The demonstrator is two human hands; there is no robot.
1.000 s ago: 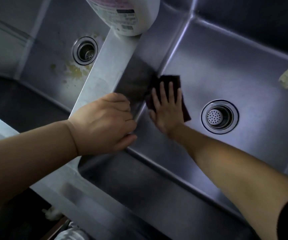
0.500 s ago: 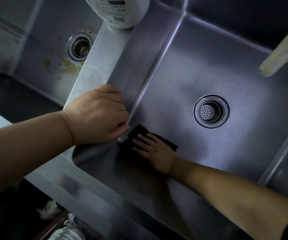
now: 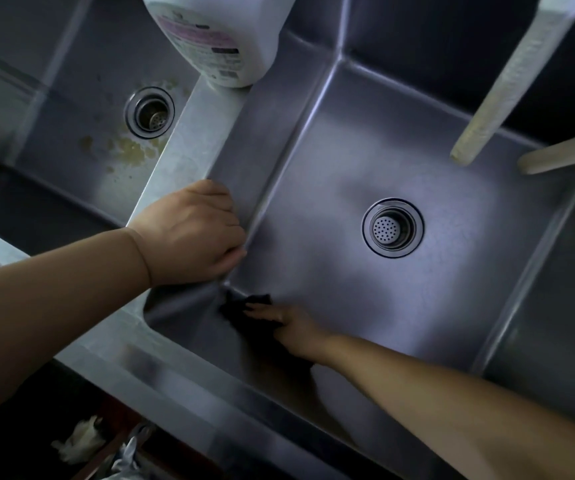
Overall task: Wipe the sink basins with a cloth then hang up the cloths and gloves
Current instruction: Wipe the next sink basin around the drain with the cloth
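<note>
Down in the right basin (image 3: 400, 323), a dark cloth (image 3: 244, 308) is pressed into the near-left corner by the right hand (image 3: 291, 329), its fingers (image 3: 261, 311) laid flat and together on it. The divider (image 3: 189, 147) between the basins is gripped by the left hand (image 3: 192, 230), fingers curled over its edge. A white bottle (image 3: 220, 36) is stood on the divider's far end. Stains (image 3: 130, 152) are seen near the left drain (image 3: 150, 112).

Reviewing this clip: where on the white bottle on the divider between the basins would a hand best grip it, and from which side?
Probably around the bottle's body, coming from the right basin side. The body is broad and rounded, only its lower part shows, and any handle or neck is out of frame. The left hand rests on the divider below it; the right hand presses the cloth.
</note>
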